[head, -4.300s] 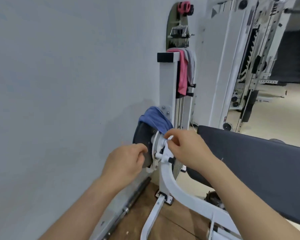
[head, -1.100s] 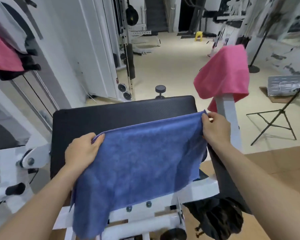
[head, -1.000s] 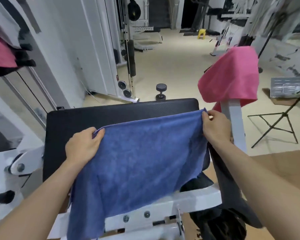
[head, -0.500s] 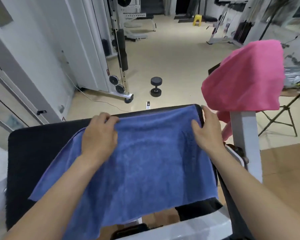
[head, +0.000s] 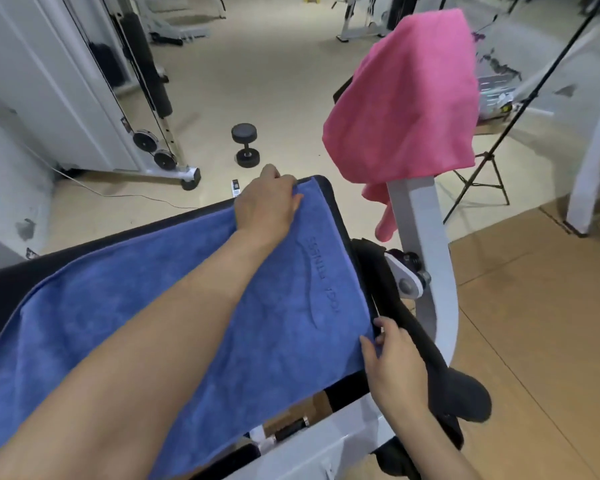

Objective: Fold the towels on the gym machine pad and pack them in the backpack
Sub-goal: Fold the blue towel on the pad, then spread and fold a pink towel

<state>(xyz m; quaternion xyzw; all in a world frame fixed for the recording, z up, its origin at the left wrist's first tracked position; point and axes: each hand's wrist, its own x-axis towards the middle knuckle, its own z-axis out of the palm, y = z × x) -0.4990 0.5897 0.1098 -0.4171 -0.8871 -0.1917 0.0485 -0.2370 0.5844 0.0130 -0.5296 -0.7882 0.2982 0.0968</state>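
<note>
A blue towel lies spread flat over the black gym machine pad. My left hand reaches across it and holds the far right corner at the pad's far edge. Down at the near right corner, my right hand pinches the towel's edge between thumb and fingers. A pink towel hangs over the white machine post to the right. A black fabric thing, perhaps the backpack, hangs at the pad's right side.
A black dumbbell stands on the beige floor beyond the pad. A white cable machine stands at the back left. A black tripod is at the right. A small flat device lies on the floor near the pad.
The towel went from held up by two corners to lying flat on the pad. My left hand moved to the far right corner and my right hand came down to the near right corner.
</note>
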